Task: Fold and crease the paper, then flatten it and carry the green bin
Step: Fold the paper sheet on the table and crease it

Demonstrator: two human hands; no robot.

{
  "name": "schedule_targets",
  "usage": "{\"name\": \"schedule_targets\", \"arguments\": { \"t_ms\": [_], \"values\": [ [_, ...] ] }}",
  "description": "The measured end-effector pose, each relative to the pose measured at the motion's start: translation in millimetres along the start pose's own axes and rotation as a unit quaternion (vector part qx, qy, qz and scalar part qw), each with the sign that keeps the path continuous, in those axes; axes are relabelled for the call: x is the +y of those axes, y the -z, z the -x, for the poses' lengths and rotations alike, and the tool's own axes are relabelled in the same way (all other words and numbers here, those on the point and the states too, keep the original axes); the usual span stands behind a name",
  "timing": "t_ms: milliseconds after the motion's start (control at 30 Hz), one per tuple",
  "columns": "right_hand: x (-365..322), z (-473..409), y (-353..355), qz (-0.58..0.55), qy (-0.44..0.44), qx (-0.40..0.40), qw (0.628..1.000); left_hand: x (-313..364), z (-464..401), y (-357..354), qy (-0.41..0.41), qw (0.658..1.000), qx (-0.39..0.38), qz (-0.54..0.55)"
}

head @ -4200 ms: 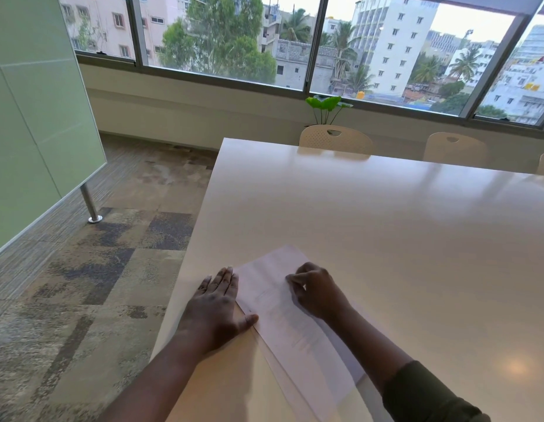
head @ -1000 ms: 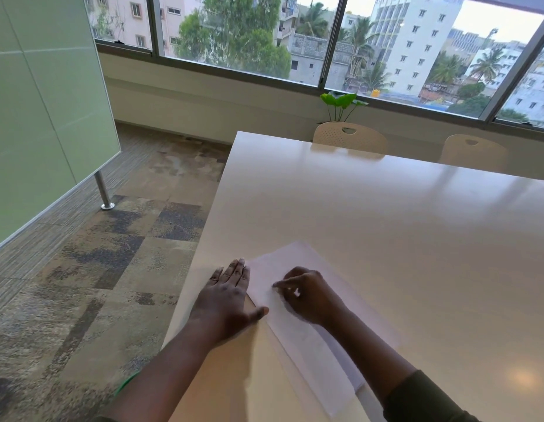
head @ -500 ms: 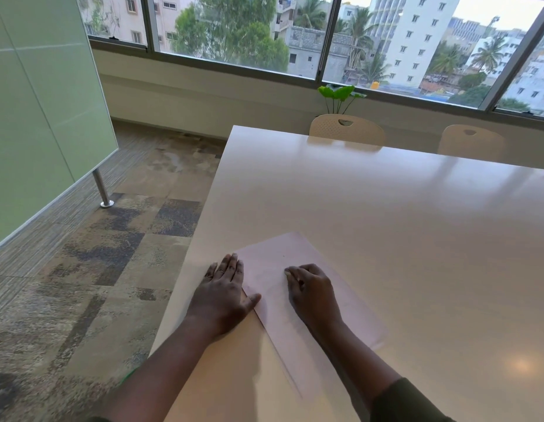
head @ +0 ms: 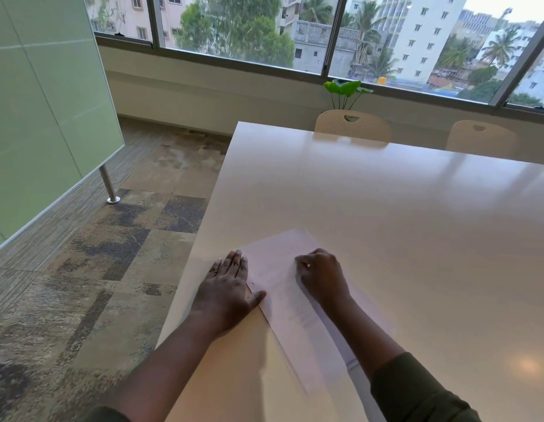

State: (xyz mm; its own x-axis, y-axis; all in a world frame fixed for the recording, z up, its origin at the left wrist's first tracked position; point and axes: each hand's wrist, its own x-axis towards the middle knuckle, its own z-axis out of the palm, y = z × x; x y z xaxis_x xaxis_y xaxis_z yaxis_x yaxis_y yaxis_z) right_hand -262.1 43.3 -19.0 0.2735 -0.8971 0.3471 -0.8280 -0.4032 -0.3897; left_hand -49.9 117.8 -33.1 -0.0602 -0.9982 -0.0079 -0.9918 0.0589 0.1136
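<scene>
Paper [head: 282,269] now lies flatter on the counter [head: 386,208] than a second ago; our left hand [head: 226,287] pins it open-palmed, right hand [head: 321,277] clenched, pressing the crease.

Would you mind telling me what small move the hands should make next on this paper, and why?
Probably slide the curled right hand along the fold toward the body, creasing it. The left hand lies flat, pinning the paper at its left edge, and the folded strip nearer the body looks unpressed.

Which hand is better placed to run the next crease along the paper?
Right hand: curled, knuckles on the paper. Left hand lies flat at the paper's edge, steadying it.
</scene>
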Motion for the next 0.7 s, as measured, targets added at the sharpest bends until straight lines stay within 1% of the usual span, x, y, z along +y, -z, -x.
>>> {"name": "schedule_targets", "arguments": {
  "t_ms": [33,133,167,200,300,333,367,433,467,533,600,633,667,700],
  "values": [
    [-6.3,1.6,-3.6,0.006,0.01,-0.006,1.0,0.3,-0.1,0.1,0.0,1.0,-0.001,0.0],
    [-24.1,13.7,-13.1,-0.029,0.092,-0.06,0.994,-0.7,-1.1,-0.9,0.002,1.0,-0.002,0.004],
    [-22.6,13.0,-10.1,-0.037,0.09,-0.06,0.993,-0.9,-1.6,-1.8,0.002,1.0,-0.002,0.004],
    [-17.2,9.0,-6.8,-0.044,0.069,-0.046,0.996,-0.9,-1.7,-1.9,0.001,1.0,0.0,0.001],
    [-5.3,0.2,1.0,0.0,-0.023,0.006,1.0,-0.7,-1.4,-1.8,0.0,1.0,0.002,-0.001],
    [-8.5,0.0,-0.6,0.021,-0.024,0.002,0.999,-0.8,-1.0,-2.1,0.0,1.0,0.003,0.0],
    [-14.5,1.7,-3.4,0.028,-0.007,-0.017,0.999,-0.9,-1.5,-2.8,0.001,1.0,0.004,0.001],
    [-23.0,9.7,-7.9,0.001,0.052,-0.063,0.997,-1.4,-1.6,-3.8,0.002,1.0,0.007,0.004],
    [-21.3,10.8,-6.0,-0.014,0.065,-0.073,0.995,-1.7,-2.0,-4.1,0.003,1.0,0.009,0.004],
    [-7.7,5.7,2.3,-0.031,0.03,-0.052,0.998,-1.8,-2.5,-4.3,0.002,1.0,0.012,0.005],
    [4.9,0.6,11.1,0.001,-0.037,-0.011,0.999,-2.3,-2.5,-4.7,0.002,1.0,0.017,0.008],
    [5.2,-0.6,12.4,0.024,-0.054,-0.003,0.998,-2.6,-2.2,-5.0,0.002,1.0,0.018,0.008],
    [1.9,-0.4,10.6,0.035,-0.046,-0.009,0.998,-2.9,-2.2,-5.5,0.001,1.0,0.019,0.008],
    [-4.9,1.4,7.8,0.03,-0.017,-0.026,0.999,-3.3,-2.1,-5.8,0.0,1.0,0.021,0.008]
  ]
}}
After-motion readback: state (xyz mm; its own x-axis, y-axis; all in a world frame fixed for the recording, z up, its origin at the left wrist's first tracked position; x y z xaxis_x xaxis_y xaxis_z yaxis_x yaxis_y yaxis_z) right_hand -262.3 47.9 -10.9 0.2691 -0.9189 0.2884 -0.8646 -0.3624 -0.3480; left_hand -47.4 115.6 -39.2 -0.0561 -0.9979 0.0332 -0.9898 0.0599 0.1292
